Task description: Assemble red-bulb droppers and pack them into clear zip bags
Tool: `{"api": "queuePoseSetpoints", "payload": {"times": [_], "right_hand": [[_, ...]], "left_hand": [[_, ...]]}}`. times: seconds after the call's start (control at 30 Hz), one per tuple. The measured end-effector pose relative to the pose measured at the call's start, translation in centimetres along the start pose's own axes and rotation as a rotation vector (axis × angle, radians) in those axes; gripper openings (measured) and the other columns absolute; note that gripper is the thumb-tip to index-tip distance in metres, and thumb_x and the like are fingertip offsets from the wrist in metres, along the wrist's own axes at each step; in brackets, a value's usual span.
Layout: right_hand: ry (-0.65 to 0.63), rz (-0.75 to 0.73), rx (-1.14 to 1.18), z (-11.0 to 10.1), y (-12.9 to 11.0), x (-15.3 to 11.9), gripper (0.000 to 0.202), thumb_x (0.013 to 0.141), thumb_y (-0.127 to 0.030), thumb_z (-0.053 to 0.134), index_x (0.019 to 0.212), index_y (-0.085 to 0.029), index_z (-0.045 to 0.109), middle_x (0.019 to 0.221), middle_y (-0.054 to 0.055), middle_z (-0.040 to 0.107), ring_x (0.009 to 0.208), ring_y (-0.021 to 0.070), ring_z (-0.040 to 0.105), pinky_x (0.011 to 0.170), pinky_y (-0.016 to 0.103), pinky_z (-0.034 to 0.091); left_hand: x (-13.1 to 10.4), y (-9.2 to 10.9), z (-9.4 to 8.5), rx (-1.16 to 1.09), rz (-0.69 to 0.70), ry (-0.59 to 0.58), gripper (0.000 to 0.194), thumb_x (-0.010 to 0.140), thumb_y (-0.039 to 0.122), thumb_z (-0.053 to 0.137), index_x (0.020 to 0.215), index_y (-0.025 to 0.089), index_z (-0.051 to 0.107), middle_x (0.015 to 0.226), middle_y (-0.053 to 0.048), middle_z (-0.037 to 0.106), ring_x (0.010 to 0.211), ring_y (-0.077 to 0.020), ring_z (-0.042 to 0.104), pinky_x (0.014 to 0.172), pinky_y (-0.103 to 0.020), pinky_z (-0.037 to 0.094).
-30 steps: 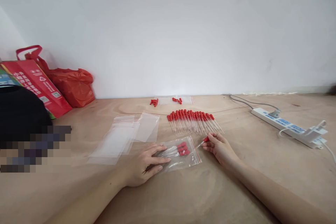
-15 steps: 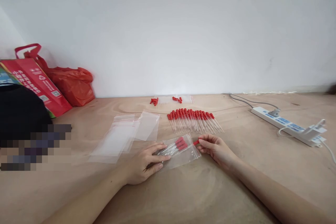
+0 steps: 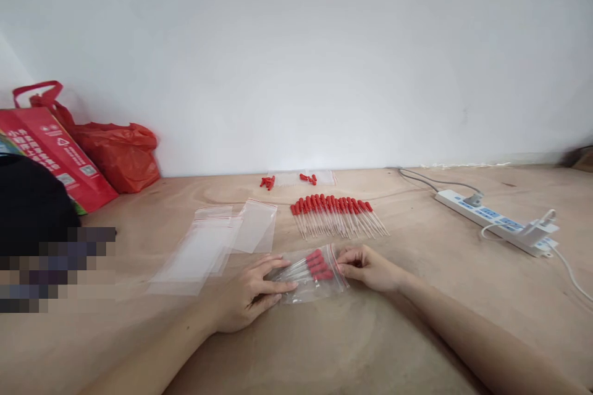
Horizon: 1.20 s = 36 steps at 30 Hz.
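Several white characters, too small for us to read, mark the red bag (image 3: 49, 151) behind a cut-off black item (image 3: 34, 207). Our left hand (image 3: 250, 296) spreads its fingers on the clear bag (image 3: 301, 295) of red-topped droppers (image 3: 319, 265); our right hand (image 3: 368, 268) narrows at its mouth, fingertips partly hidden, whether gripping we cannot tell.

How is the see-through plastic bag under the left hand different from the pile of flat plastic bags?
The see-through plastic bag with a red-striped edge holds thin clear droppers with red tops; the pile of flat, clear bags looks empty. The bag with droppers bulges a bit, but the pile lies flat. The left hand rests on the droppers' bag; no hand holds the pile. Both have red stripes.
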State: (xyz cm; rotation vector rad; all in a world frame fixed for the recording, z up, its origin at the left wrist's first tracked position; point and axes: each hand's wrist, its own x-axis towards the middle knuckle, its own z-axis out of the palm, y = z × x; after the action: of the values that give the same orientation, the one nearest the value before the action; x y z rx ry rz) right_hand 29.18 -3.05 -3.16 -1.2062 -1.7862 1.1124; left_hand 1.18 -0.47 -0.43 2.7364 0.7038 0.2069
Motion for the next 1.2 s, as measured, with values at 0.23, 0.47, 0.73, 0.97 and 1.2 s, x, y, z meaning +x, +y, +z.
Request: {"api": "queuePoseSetpoints", "payload": {"times": [0.23, 0.47, 0.73, 0.97, 1.2], "right_hand": [[0.65, 0.237, -0.431, -6.0, 2.0, 4.7, 0.014, 0.068, -0.03, 0.052, 0.065, -0.017, 0.055, 0.062, 0.002, 0.058, 0.06, 0.0145, 0.054, 0.055, 0.024, 0.039], [0.775, 0.369, -0.569, -6.9, 3.0, 8.8, 0.02, 0.065, -0.017, 0.051, 0.085, -0.016, 0.051, 0.077, 0.01, 0.06, 0.078, 0.0233, 0.056, 0.063, 0.03, 0.04], [0.726, 0.397, -0.548, -6.9, 2.8, 9.6, 0.035, 0.061, -0.01, 0.053, 0.096, -0.013, 0.049, 0.077, 0.014, 0.06, 0.078, 0.0279, 0.058, 0.064, 0.033, 0.041], [0.637, 0.258, -0.33, -6.3, 0.4, 6.1, 0.058, 0.072, -0.019, 0.044, 0.125, -0.01, 0.025, 0.064, 0.001, 0.057, 0.059, 0.0166, 0.056, 0.054, 0.026, 0.043], [0.599, 0.105, 0.288, -1.9, 1.1, 0.3, 0.054, 0.071, -0.026, 0.046, 0.118, -0.021, 0.021, 0.056, -0.01, 0.044, 0.041, 0.0098, 0.047, 0.039, 0.021, 0.039]], "left_hand": [[-0.2, -0.4, 0.2, -0.042, 0.003, 0.022, 0.039, 0.086, 0.021, 0.042, 0.121, 0.038, 0.044, 0.132, 0.001, 0.039, 0.122, -0.0235, 0.034, 0.098, -0.044, 0.032], [-0.4, -0.5, 0.2, -0.069, 0.031, 0.07, 0.034, 0.086, 0.022, 0.043, 0.116, 0.033, 0.052, 0.127, -0.001, 0.046, 0.12, -0.0226, 0.037, 0.1, -0.044, 0.03], [-0.4, -0.3, 0.4, -0.105, 0.021, 0.066, 0.033, 0.083, 0.021, 0.046, 0.113, 0.032, 0.055, 0.127, -0.001, 0.046, 0.116, -0.0224, 0.041, 0.096, -0.04, 0.035], [-0.4, -0.4, 0.4, -0.073, 0.004, 0.042, 0.033, 0.085, 0.023, 0.044, 0.115, 0.034, 0.052, 0.128, -0.001, 0.044, 0.118, -0.0231, 0.039, 0.097, -0.043, 0.034], [-0.3, -0.2, 0.4, -0.069, 0.009, 0.036, 0.033, 0.085, 0.022, 0.044, 0.115, 0.032, 0.053, 0.128, -0.003, 0.044, 0.117, -0.0231, 0.039, 0.099, -0.044, 0.031]]}}
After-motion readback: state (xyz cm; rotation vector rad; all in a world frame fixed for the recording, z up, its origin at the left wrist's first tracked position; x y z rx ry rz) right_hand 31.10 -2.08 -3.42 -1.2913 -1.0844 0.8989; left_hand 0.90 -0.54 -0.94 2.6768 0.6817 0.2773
